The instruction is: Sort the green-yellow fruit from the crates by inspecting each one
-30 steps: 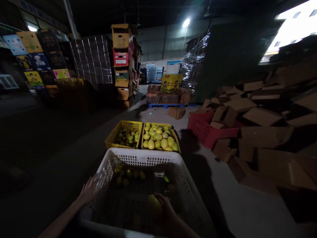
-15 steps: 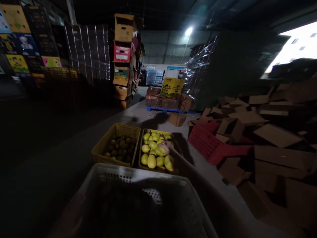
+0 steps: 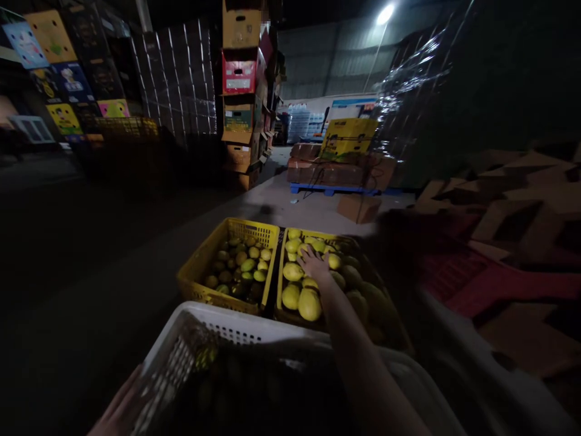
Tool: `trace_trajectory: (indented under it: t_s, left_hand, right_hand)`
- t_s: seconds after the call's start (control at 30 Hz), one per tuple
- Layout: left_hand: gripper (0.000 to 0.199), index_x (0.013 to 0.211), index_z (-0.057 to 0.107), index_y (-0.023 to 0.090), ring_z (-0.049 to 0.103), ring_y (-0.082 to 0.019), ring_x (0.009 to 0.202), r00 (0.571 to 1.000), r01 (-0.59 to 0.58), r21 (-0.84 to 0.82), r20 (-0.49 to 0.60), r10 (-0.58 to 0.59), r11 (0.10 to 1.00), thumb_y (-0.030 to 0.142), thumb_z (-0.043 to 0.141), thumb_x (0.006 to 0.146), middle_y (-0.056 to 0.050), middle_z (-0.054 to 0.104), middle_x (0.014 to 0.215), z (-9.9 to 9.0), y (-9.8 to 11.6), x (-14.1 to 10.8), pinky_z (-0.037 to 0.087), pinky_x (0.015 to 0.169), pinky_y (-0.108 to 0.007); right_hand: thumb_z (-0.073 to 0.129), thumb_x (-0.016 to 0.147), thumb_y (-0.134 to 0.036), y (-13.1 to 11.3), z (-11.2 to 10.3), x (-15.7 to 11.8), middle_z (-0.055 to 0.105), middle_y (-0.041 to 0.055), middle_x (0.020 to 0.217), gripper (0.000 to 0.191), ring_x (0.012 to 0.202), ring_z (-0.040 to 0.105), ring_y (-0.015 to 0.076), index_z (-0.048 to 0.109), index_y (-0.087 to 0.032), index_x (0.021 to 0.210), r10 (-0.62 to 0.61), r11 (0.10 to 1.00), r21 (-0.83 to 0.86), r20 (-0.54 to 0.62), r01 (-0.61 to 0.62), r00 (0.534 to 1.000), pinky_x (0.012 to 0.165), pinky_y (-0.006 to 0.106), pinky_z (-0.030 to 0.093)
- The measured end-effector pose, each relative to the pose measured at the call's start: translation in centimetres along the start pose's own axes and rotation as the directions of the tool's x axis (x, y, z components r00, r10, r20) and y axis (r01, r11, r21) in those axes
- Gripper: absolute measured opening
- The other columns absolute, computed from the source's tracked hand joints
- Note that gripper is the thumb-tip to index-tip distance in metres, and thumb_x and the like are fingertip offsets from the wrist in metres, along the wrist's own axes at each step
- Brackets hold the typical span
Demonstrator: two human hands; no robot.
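Note:
My right hand (image 3: 315, 261) lies with spread fingers over the yellow, oval to pear-shaped fruit (image 3: 310, 304) in the right yellow crate (image 3: 280, 275). It touches the top of the heap, and no fruit shows lifted in it. I cannot tell the kind of fruit. My left hand (image 3: 122, 404) rests with stretched fingers against the left side of a white perforated crate (image 3: 245, 332) in front of me. Deep shadow hides most of this crate's inside; a greenish-yellow patch shows at its left. Smaller yellow, green and brownish fruit (image 3: 240, 266) fills part of the left yellow crate (image 3: 200, 275).
To the right, a red crate (image 3: 472, 275) lies among a heap of cardboard boxes (image 3: 521, 212). Beyond the fruit crates stand a small carton (image 3: 358, 209) and a blue pallet (image 3: 333, 189) bearing boxes. Tall carton stacks (image 3: 239, 79) rise at the back left.
My view has swung and come closer, so the crates look larger. The right hand's fingers, bent over a fruit before, are now spread. More light falls on the left yellow crate.

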State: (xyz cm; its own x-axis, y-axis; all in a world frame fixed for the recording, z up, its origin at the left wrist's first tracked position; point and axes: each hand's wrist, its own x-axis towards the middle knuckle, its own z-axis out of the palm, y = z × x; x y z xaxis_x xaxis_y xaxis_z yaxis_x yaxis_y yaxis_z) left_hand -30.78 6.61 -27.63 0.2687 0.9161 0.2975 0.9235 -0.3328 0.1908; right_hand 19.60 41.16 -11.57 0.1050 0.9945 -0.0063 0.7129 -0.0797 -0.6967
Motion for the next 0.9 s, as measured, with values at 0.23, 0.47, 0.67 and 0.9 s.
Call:
trace_trajectory:
  t_s: [0.23,0.47,0.67,0.9]
  left_hand:
    - [0.052,0.125,0.058,0.041,0.044,-0.030,0.130,1.000,-0.008,0.055,0.028,0.007,0.998,0.037,0.059,0.073,0.003,0.051,0.138,-0.4,0.8,1.1,0.052,0.095,-0.043]
    - [0.044,0.115,0.068,0.020,0.037,-0.032,0.135,0.985,0.046,0.099,0.160,-0.061,0.994,0.039,0.056,0.076,-0.007,0.055,0.135,-4.2,4.8,4.3,0.039,0.108,-0.042]
    - [0.051,0.130,0.056,0.021,0.016,-0.033,0.143,0.909,0.022,0.273,0.395,-0.132,0.962,0.036,0.049,0.082,-0.006,0.040,0.148,-10.3,8.8,6.0,0.022,0.113,-0.050]
    - [0.048,0.138,0.043,0.015,0.025,-0.035,0.139,0.711,0.123,0.275,0.646,-0.278,0.953,0.030,0.038,0.093,-0.018,0.037,0.147,-10.1,15.9,4.9,0.020,0.109,-0.059]
  right_hand:
    - [0.052,0.086,-0.029,0.1,-0.3,-6.5,0.044,0.0104,0.145,0.035,0.142,0.016,0.0340,0.059,-0.019,0.119,-0.285,0.957,-0.070,-0.031,0.282,0.958,0.109,0.060,-0.002]
    - [0.060,0.082,-0.029,1.6,-1.0,-23.7,0.046,0.0095,0.144,0.038,0.138,0.031,0.0319,0.062,-0.024,0.119,-0.524,0.850,0.019,0.144,0.527,0.840,0.113,0.054,0.000]
    - [0.047,0.089,-0.022,0.7,-2.9,-36.1,0.028,0.0160,0.152,0.052,0.142,0.021,0.0338,0.041,-0.019,0.140,-0.213,0.799,-0.409,0.493,0.441,0.844,0.110,0.062,0.015]
    - [0.051,0.090,-0.030,2.0,-0.8,-44.4,0.038,0.0192,0.147,0.047,0.138,0.029,0.0367,0.047,-0.015,0.135,0.018,0.948,-0.268,0.591,0.175,0.807,0.110,0.060,0.019]
